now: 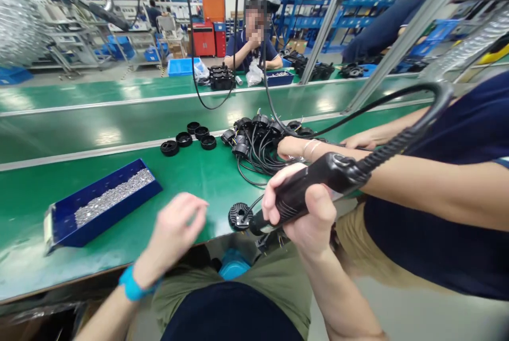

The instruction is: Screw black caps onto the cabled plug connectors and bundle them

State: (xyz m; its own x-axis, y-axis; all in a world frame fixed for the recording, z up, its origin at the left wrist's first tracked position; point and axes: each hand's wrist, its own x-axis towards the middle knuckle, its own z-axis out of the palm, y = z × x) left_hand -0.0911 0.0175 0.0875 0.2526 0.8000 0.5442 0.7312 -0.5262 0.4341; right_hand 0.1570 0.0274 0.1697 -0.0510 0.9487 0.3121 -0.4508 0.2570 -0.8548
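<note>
My right hand (310, 224) is wrapped round a black electric screwdriver (306, 190), whose cable loops up from its rear end. The screwdriver's front end points down to the left, close beside a round black ribbed part (239, 217) with a cable at the table's front edge. Whether the tip touches that part I cannot tell. To the left, my left hand (178, 227) hovers over the table, slightly blurred, fingers curled and pinched together. Anything between those fingertips is too small to make out. A blue bin (107, 224) of small metal screws (115, 195) lies to its left.
Black round housings with cables (258, 139) are heaped at the table's back. Several black rings (184, 139) lie left of them. A co-worker's arms (382, 171) reach in from the right. Hanging cables (212, 105) cross the view. Another person sits across the bench.
</note>
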